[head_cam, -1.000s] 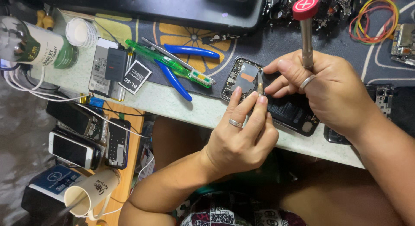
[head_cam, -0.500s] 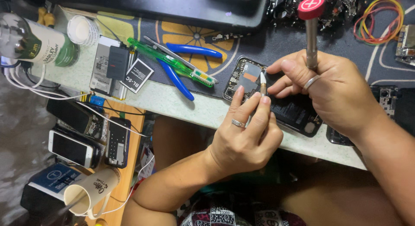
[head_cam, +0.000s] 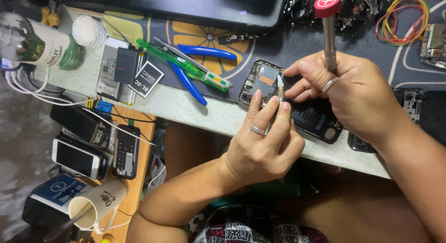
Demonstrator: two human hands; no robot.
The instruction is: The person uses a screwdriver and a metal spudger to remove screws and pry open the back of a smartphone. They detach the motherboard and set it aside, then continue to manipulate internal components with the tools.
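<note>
Opened phone under two tools at the counter's front edge

Right at the front edge of the counter [head_cam: 195, 108], an opened phone [head_cam: 288, 101] lies face down with its back cover off, its dark insides and a grey-and-orange part showing. The left hand [head_cam: 265, 145] is closed around a slim pointed tool [head_cam: 280, 85], pinched between the fingers, with the metal tip standing upright on the phone's upper end. The right hand [head_cam: 357, 94] rests over the phone's right half, curled around a metal-shafted screwdriver [head_cam: 329, 29] with a red round cap that sticks up past the knuckles; thumb and forefinger reach toward the pointed tool's tip. Each hand wears a ring. Just left of the phone lie blue-handled pliers [head_cam: 195, 66] and a green translucent tool [head_cam: 181, 64], crossing each other on a dark mat with yellow patterns. Farther left sit flat phone batteries [head_cam: 125, 71], a roll of tape [head_cam: 88, 31] and a green bottle [head_cam: 42, 45] near the left corner. Coloured rubber bands [head_cam: 402, 19] lie toward the far right corner. Below the left edge, several phones [head_cam: 76, 157] and a paper cup [head_cam: 97, 203] rest on a lower wooden shelf
</note>
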